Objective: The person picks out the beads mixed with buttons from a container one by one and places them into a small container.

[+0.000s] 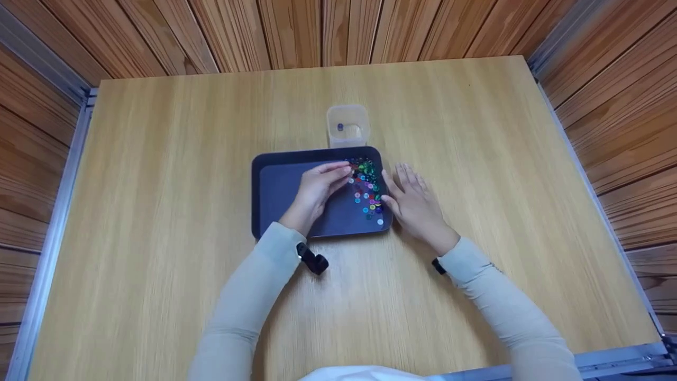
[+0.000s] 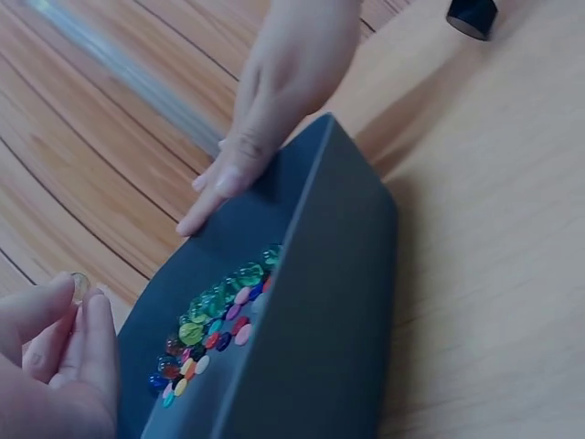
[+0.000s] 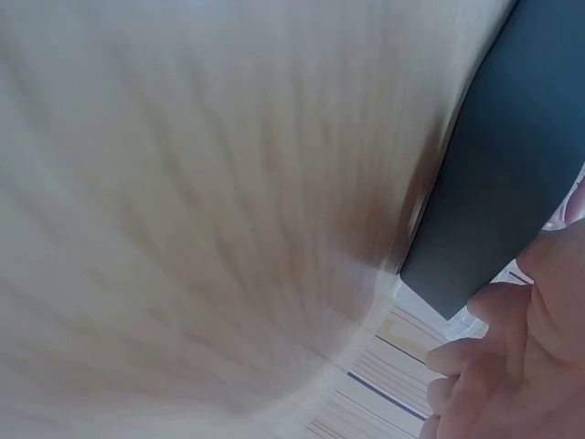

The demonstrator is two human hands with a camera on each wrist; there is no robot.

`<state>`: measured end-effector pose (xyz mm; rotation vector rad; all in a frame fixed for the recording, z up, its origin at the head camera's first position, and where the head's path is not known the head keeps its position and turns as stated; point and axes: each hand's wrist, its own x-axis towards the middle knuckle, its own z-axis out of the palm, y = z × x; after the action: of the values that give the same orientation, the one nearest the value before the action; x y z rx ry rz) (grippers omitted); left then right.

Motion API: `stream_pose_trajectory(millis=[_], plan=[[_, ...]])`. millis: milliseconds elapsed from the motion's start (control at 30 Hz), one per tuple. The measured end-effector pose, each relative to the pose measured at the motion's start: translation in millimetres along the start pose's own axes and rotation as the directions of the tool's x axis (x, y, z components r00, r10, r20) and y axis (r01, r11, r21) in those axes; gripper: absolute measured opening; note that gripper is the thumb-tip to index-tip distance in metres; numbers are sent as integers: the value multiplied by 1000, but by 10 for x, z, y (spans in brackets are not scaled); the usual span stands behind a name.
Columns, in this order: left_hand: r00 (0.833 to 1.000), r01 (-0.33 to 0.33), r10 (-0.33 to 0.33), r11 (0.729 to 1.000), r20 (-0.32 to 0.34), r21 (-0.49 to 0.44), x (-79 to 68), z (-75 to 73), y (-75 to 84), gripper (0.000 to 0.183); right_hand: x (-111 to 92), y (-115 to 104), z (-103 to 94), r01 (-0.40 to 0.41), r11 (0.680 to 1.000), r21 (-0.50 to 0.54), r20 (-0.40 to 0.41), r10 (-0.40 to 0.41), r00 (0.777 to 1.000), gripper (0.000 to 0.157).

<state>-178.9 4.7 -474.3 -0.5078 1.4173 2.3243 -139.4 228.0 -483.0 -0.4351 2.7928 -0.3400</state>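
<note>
Over the dark tray, my left hand pinches a small round yellowish see-through piece between thumb and fingertips. Below and beside those fingertips, mixed colourful buttons and green glassy beads lie scattered along the tray's right side. My right hand has its fingers extended beside the tray's right wall, the thumb and index finger right at the rim. In the left wrist view the right hand reaches down over the tray's far edge.
A clear plastic container stands just behind the tray, with a small dark purple-blue piece inside. Everything stands on a wooden table, with wood-panelled walls and metal frame rails around it.
</note>
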Motion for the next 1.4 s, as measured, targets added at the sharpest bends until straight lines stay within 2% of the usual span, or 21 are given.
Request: stream_pose_trajectory(millis=[267, 500, 600, 667, 700, 733, 767, 800, 900, 1000, 1033, 1100, 1167, 1200, 1300, 1400], plan=[[999, 39, -40, 998, -16, -54, 31, -50, 135, 31, -4, 1, -6, 2, 1000, -2, 5, -2, 1000, 62], [999, 4, -6, 997, -34, -77, 71, -15, 361, 26, -8, 2, -21, -6, 1000, -7, 17, 6, 1000, 61], [999, -22, 22, 1000, -45, -13, 110, 26, 492, 22, -10, -8, -36, -7, 1000, -3, 15, 7, 1000, 61], [995, -73, 79, 992, -53, 103, 154, 64, 570, 20, -8, -11, -38, -7, 1000, -2, 12, 7, 1000, 61], [992, -100, 113, 976, -61, 191, 176, 84, 608, 19, -8, -14, -38, -7, 1000, -2, 11, 7, 1000, 61], [984, -140, 165, 948, -66, 286, 203, 108, 635, 20, -8, -16, -35, -7, 1000, -2, 9, 7, 1000, 61], [973, -178, 220, 905, -65, 387, 230, 131, 658, 20, -9, -16, -32, -8, 1000, -2, 9, 8, 1000, 61], [959, -217, 279, 847, -57, 485, 256, 155, 676, 20, -8, -16, -28, -7, 1000, 0, 8, 7, 1000, 61], [906, -302, 422, 630, 11, 715, 326, 218, 713, 17, -1, -25, -24, -2, 1000, 4, 4, 2, 1000, 61], [863, -344, 492, 410, 112, 844, 367, 270, 715, 17, 2, -27, -14, 7, 1000, 17, -7, -7, 1000, 61], [856, -346, 498, 347, 141, 872, 374, 282, 711, 18, 2, -28, -12, 7, 1000, 19, -7, -7, 1000, 61], [847, -342, 500, 250, 181, 906, 387, 306, 697, 19, 0, -26, -8, 9, 1000, 26, -4, -9, 1000, 61], [842, -333, 498, 183, 205, 925, 402, 325, 677, 20, -3, -23, -4, 9, 1000, 28, 4, -9, 1000, 61], [841, -332, 496, 160, 215, 930, 411, 332, 668, 20, -4, -22, -4, 8, 1000, 26, 9, -8, 1000, 61], [839, -330, 492, 121, 232, 936, 440, 356, 640, 21, -4, -12, -6, 1, 1000, 20, 16, -1, 1000, 61], [842, -332, 479, 102, 246, 938, 465, 379, 623, 21, -2, -2, -10, -10, 1000, 13, 18, 10, 1000, 61]])
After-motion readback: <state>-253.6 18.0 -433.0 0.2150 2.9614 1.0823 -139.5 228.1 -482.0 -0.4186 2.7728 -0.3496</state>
